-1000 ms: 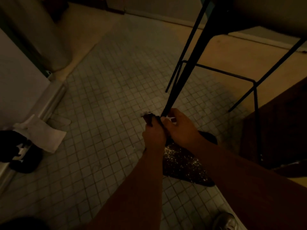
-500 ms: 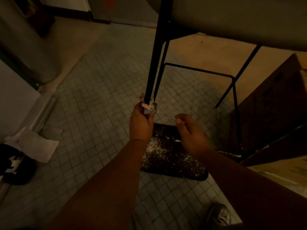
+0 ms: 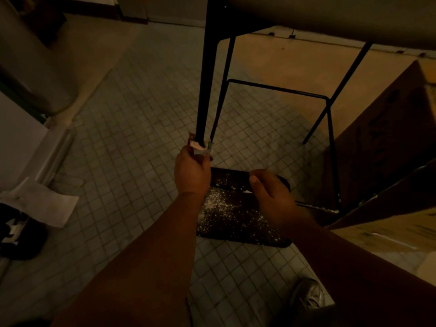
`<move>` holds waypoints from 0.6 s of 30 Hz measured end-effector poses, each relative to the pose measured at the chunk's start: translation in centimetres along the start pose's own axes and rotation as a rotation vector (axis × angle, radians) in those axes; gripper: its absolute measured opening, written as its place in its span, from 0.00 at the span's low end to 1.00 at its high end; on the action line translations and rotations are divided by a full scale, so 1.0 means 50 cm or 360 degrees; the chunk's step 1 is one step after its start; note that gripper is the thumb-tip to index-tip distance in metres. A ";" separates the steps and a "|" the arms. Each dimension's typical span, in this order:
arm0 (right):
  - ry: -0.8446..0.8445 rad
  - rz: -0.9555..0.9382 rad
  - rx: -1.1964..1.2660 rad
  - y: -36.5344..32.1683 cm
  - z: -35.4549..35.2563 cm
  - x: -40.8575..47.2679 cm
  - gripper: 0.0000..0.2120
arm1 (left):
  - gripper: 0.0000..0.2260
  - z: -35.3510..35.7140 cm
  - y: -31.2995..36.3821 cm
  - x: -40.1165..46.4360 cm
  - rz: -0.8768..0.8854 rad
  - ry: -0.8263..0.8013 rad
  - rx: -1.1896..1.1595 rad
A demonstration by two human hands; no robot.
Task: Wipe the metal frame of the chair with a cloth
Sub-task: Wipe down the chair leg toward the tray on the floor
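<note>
step: wiping near leg low end | your left hand clenches cloth wrapped round leg | right hand loose, holding nothing, beside | next: slide cloth up leg, keep squeeze

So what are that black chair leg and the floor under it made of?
The chair leg looks like metal with a matte black coat: thin, straight, no shine. The floor seems ceramic mosaic: small square pale tiles with darker grout lines. Dim light leaves both uncertain.
</note>
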State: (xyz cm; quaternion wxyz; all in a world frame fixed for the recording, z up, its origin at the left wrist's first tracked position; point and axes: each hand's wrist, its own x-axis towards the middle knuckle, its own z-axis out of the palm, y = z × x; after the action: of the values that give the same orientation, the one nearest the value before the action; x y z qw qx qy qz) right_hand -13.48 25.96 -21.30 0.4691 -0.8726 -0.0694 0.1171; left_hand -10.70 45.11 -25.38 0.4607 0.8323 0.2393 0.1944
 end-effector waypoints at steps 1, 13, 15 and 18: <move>-0.0018 -0.0004 0.0003 -0.002 0.008 -0.002 0.12 | 0.24 -0.001 0.014 0.005 0.0044 0.0040 -0.0052; -0.0124 -0.0042 -0.0163 -0.020 0.007 -0.001 0.12 | 0.23 0.002 -0.037 -0.009 -0.0117 -0.0116 -0.0028; -0.0124 -0.0048 -0.0163 -0.025 0.003 0.000 0.12 | 0.25 -0.002 -0.030 -0.007 -0.0150 -0.0133 -0.0053; -0.0101 -0.0043 -0.0137 -0.040 0.005 0.003 0.11 | 0.25 -0.013 0.026 0.003 -0.0055 -0.0057 -0.0142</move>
State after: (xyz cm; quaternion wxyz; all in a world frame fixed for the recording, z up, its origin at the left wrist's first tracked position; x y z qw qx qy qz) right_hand -13.44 27.30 -19.77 0.4303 -0.8867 -0.1009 0.1354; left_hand -10.62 45.02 -23.92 0.5048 0.8101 0.2362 0.1818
